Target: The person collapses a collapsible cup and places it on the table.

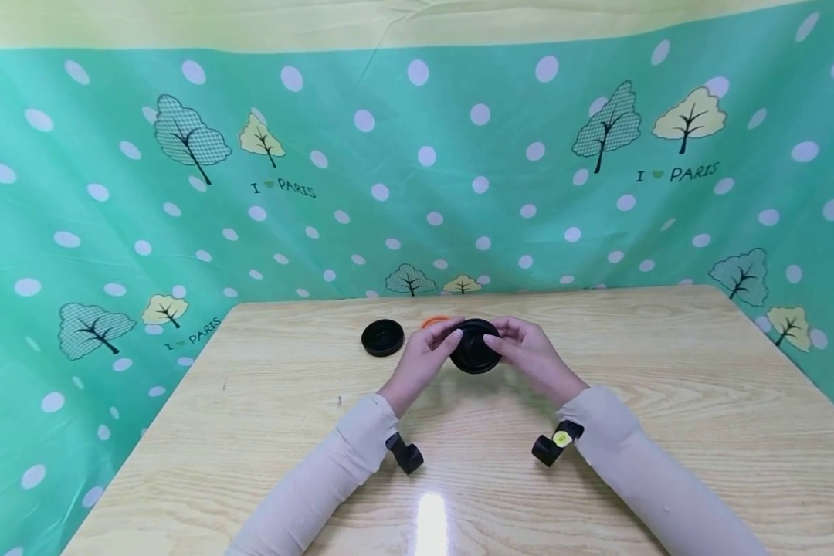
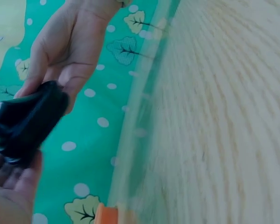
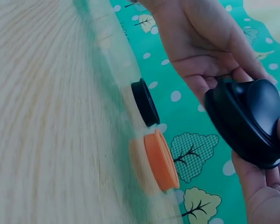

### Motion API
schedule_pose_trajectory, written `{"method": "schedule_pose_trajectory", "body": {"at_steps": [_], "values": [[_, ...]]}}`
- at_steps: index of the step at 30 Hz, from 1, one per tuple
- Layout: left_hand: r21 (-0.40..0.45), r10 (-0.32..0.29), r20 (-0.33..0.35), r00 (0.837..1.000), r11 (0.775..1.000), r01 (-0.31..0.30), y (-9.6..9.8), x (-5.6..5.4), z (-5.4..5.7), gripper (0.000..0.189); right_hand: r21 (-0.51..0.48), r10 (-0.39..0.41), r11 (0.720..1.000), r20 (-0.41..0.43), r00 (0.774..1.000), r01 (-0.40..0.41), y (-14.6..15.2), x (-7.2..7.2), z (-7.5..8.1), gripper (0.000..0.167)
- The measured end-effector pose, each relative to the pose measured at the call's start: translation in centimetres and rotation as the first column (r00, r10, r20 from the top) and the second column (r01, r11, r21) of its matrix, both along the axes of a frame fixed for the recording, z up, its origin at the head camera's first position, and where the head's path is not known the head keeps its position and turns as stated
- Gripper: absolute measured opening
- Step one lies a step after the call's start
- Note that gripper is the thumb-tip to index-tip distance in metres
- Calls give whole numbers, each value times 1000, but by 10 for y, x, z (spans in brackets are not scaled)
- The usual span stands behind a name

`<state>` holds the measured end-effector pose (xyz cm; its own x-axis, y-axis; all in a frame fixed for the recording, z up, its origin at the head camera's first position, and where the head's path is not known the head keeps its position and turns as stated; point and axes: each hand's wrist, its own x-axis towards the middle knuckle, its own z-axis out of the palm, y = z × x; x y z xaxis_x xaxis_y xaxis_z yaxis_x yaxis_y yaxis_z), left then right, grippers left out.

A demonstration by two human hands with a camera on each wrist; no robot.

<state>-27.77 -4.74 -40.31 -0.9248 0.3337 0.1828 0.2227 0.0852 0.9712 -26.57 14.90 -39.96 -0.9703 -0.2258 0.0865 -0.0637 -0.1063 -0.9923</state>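
Note:
Both hands hold a black round cap [image 1: 474, 357] up above the wooden table, its face tilted toward the head camera. My left hand [image 1: 422, 357] pinches its left edge, with the thumb on the near face. On the opposite edge, my right hand [image 1: 532, 354] grips it the same way, fingers behind. A smooth raised grip shows on the cap [image 3: 245, 123] in the right wrist view, above a grooved rim. From the left wrist, the same cap [image 2: 30, 121] appears dark and blurred between the two hands.
A shallow black round cap [image 1: 382, 338] lies left of the hands on the wooden table [image 1: 285, 417]. Behind the left hand, an orange round piece [image 3: 161, 161] is partly hidden in the head view. A green dotted curtain [image 1: 431, 170] hangs along the table's far edge.

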Motion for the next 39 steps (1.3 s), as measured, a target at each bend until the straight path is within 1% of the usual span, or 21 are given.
{"method": "schedule_pose_trajectory", "body": {"at_steps": [4, 6, 8, 14, 16, 20, 23, 28, 30, 35, 36, 37, 39], "values": [[89, 38, -41, 998, 995, -35, 4, 0, -1, 45, -52, 9, 999, 6, 1000, -9, -1, 1, 2, 19], [114, 46, -60, 997, 993, -39, 6, 0, 0, 44, -66, 7, 998, 4, 1000, -7, -1, 1, 3, 16], [120, 57, -69, 996, 992, -49, 7, 0, 0, 43, -66, 5, 998, -1, 1000, -5, -1, 1, 3, 13], [92, 111, -63, 992, 990, -105, 8, 0, 1, 35, -57, -9, 998, 3, 1000, 9, -2, 0, 2, 11], [81, 118, -70, 991, 990, -112, 9, 1, 2, 33, -55, -11, 998, 4, 1000, 11, -3, -1, 1, 11], [49, 122, -111, 986, 992, -117, 9, 11, 14, 31, -48, -21, 999, -2, 1000, 21, -4, 0, 0, 12], [28, 128, -125, 984, 992, -125, 9, 18, 22, 29, -32, -26, 999, -14, 1000, 26, -5, 1, 1, 15], [24, 130, -98, 987, 991, -129, 9, 20, 23, 27, 9, -31, 999, -17, 999, 31, -5, 3, 0, 22], [32, 123, -81, 989, 992, -120, 8, 20, 22, 28, 25, -36, 999, -16, 999, 36, -5, 2, -1, 24], [45, 86, -20, 996, 995, -85, 5, 19, 21, 30, 73, -43, 996, -37, 998, 46, -4, 0, -2, 30], [43, 78, -7, 997, 996, -77, 5, 19, 21, 30, 82, -45, 995, -41, 998, 48, -4, 0, -3, 31], [40, 68, -12, 998, 997, -67, 4, 16, 17, 31, 91, -46, 995, -45, 998, 50, -3, -1, -3, 31], [28, 52, 12, 999, 998, -52, 2, 16, 18, 30, 111, -44, 993, -52, 998, 50, -2, -1, -4, 32]]}}
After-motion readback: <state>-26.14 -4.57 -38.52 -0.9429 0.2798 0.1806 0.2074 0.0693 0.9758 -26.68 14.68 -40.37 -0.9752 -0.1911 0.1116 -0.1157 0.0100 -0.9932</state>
